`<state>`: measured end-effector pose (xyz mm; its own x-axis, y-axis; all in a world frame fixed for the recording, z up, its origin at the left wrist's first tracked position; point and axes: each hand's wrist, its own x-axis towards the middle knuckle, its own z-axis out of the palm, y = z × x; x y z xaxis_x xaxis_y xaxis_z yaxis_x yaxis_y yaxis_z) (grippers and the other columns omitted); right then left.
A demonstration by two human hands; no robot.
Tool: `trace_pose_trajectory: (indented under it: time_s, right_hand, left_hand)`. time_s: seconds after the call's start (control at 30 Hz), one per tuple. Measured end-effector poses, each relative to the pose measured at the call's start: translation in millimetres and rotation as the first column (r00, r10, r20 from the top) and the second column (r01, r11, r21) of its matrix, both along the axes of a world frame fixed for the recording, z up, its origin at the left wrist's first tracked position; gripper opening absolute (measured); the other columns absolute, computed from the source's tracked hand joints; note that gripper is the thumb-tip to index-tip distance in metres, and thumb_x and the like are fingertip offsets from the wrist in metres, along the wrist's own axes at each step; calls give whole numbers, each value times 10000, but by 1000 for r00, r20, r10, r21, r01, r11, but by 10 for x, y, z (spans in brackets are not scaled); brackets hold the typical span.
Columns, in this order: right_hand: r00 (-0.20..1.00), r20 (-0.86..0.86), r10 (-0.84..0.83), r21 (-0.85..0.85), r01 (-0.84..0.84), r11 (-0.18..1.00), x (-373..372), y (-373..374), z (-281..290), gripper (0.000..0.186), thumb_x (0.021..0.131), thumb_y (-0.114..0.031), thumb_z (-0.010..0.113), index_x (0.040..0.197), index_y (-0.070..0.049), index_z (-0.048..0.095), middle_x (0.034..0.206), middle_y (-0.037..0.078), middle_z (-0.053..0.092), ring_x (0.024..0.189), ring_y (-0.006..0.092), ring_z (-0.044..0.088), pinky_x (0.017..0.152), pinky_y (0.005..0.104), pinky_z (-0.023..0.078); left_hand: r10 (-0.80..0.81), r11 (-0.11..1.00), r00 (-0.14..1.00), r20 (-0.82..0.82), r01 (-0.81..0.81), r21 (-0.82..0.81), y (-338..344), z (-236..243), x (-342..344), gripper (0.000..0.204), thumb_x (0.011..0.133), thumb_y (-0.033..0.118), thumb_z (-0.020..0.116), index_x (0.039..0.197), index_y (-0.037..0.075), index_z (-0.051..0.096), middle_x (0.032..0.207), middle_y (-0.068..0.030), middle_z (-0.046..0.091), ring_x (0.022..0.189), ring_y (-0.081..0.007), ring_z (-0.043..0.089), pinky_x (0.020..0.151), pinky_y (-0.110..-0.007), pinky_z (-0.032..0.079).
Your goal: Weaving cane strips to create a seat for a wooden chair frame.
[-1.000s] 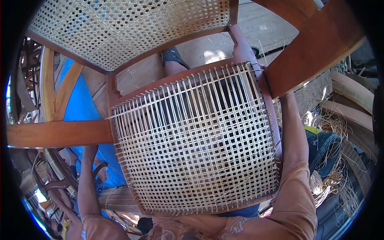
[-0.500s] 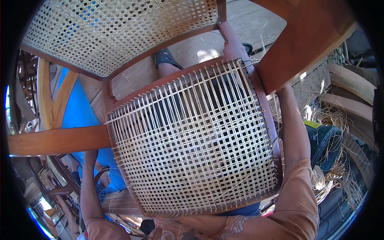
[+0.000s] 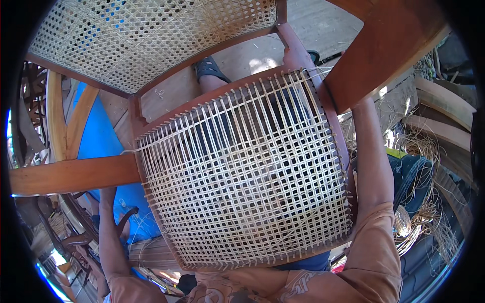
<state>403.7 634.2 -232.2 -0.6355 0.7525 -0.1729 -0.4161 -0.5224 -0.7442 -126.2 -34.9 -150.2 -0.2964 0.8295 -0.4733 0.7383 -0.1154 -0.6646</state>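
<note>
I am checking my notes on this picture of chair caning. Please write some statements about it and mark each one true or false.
1. The square-weave cane seat panel lies in a brown wooden chair frame. True.
2. The upper cane panel has the same plain square weave. False: it shows a finer, hexagon-like pattern.
3. The right forearm goes up along the right side of the frame. True.
4. The right hand holds a pair of scissors. False: that hand is hidden behind the wood.
5. A blue sheet shows at the left behind the frame. True.
</note>
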Motion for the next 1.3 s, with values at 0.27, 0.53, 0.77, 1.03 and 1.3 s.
trace_pose_trajectory:
  time_s: [0.27,0.53,0.77,1.03,1.3]
  right_hand:
    - [955,116,-274,159,254,954,38,-98,-109,370,940,-251,402,1233,-25,418,1185,90,503,1024,212,510,881,341,442]
    - [883,288,-372,331,273,903,278,185,-433,379,920,-220,428,1247,-33,391,1194,112,495,1061,246,506,876,376,459]
    - [865,156,-477,-30,487,873,68,-88,-65,436,894,-225,475,1266,-23,371,1210,119,502,1043,242,534,873,370,457]
    - [349,474,-809,773,-605,193,274,-187,358,516,830,-273,551,1255,-13,418,1192,157,531,1081,296,516,912,380,419]
    - [815,503,-289,611,-99,785,285,28,463,544,827,-302,573,1231,31,428,1138,162,548,1056,239,530,879,313,452]
  left_hand:
    - [153,980,988,2,-152,131,-275,154,-419,426,870,216,528,1269,97,440,1263,-99,467,1196,-266,413,994,-401,323]
    - [551,702,670,497,-695,159,-122,138,-362,393,909,255,460,1266,97,418,1208,-67,482,1121,-232,450,949,-396,369]
    - [554,697,666,498,-699,160,-150,97,-440,384,907,273,466,1243,91,431,1170,-65,493,1080,-222,462,919,-384,378]
    - [555,675,653,515,-716,180,-241,-4,-489,378,904,295,473,1216,84,447,1126,-62,506,1034,-211,475,886,-369,388]
    - [562,663,641,523,-727,179,-284,-11,-473,375,900,316,479,1189,77,462,1082,-58,520,987,-200,487,852,-355,399]
